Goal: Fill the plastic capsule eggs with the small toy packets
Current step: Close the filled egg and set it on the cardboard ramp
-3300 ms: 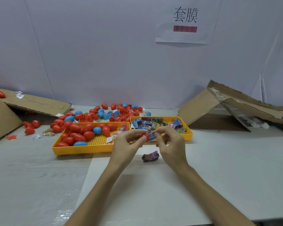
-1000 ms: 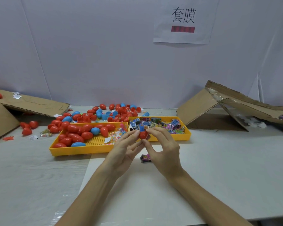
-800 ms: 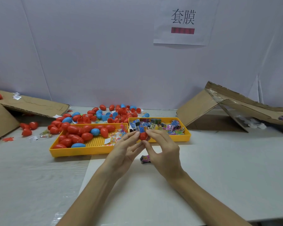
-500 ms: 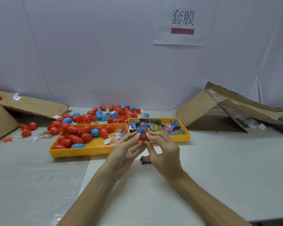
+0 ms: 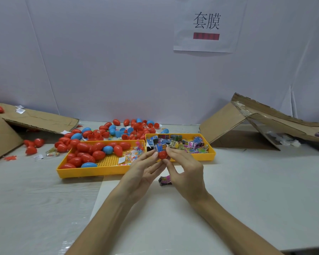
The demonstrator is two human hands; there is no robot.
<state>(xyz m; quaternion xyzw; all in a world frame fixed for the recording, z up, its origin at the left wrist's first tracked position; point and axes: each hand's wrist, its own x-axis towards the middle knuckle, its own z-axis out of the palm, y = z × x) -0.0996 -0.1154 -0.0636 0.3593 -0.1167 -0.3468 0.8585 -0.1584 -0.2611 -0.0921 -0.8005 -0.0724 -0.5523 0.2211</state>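
Both hands pinch a red egg above the trays.

Both forearms reached forward and converged. The left hand and right hand met at the fingertips, together pinching a red egg.

Backed by a pale lavender-white wall of flat panels with thin vertical seams. High on the right, a white paper sign with two black characters over a red bar. Below, a pale grey surface, overlaid in front by a whiter sheet. At the ends, brown left cardboard and right cardboard, both propped at a slant. Soft, even light.
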